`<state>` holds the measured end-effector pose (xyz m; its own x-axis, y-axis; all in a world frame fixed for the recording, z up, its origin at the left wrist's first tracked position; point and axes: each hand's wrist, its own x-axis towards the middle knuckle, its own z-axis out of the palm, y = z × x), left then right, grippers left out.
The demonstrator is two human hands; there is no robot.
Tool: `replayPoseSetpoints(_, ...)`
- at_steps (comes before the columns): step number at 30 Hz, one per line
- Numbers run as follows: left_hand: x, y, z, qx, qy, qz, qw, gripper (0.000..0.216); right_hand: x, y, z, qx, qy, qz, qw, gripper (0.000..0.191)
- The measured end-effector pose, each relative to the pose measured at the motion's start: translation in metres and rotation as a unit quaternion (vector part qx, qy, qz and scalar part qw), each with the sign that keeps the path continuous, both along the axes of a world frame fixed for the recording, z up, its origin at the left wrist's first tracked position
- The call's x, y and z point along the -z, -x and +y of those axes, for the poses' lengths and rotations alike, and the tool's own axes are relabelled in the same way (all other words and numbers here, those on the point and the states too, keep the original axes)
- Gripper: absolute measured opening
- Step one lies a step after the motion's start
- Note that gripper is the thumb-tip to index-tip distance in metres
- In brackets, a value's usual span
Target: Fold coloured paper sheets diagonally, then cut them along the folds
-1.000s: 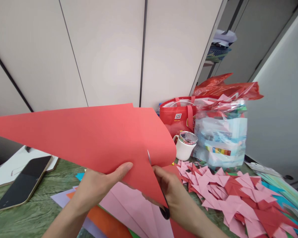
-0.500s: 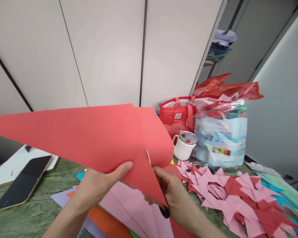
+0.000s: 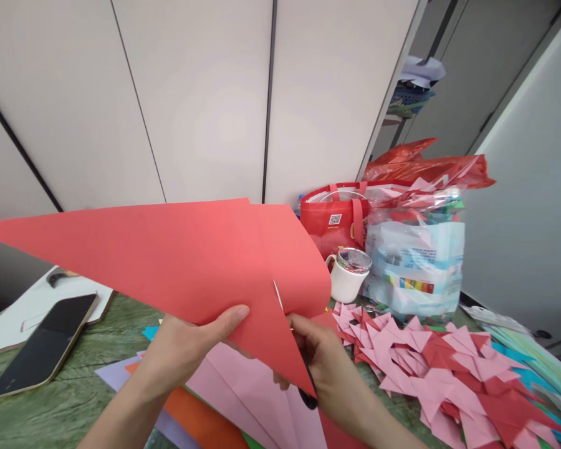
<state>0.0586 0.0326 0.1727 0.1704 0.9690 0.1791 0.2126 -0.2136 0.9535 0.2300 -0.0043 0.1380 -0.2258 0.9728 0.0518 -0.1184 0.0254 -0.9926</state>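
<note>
- Red paper: held up over green table, L of white mug; curled R edge looks right next to mug, can't tell if touching.
- Scissors: blade thru paper, L of mug; black handle nearer camera than mug.
- L hand: pinching paper's lower edge, thumb on top, well L of mug.
- R hand: closed round scissors, nearer camera than mug, slightly L.
- Pink sheet + orange sheet: on table, nearer than mug, to L.
- Folded pink/red pieces: piled nearer + R of mug.
- Red bag: behind mug.
- Clear plastic bag: just R of mug, stuffed.
- Phone: flat, far L of mug.
</note>
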Motion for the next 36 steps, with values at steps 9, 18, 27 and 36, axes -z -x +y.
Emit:
replayPoseSetpoints(9, 0.0044, 0.0004, -0.0003, -0.036, -0.002, 0.019, 0.999, 0.024, 0.0035, -0.0006, -0.0006, -0.011, -0.019, 0.06, 0.998, 0.036)
replayPoseSetpoints(18, 0.0048, 0.0019, 0.0008, -0.047, -0.012, 0.043, 0.998, 0.024, 0.0016, 0.0004, -0.0008, -0.01, -0.007, 0.068, 0.998, 0.036)
replayPoseSetpoints(27, 0.0033, -0.004, -0.0023, -0.039, 0.022, -0.015, 0.999, 0.025, 0.0036, 0.0006, -0.0002, -0.015, -0.003, 0.088, 0.996, 0.029)
replayPoseSetpoints(36, 0.0069, -0.0034, 0.0049, -0.028, 0.003, -0.021, 0.999, 0.026, 0.0057, 0.0002, 0.0031, 0.013, 0.007, 0.038, 0.999, 0.024)
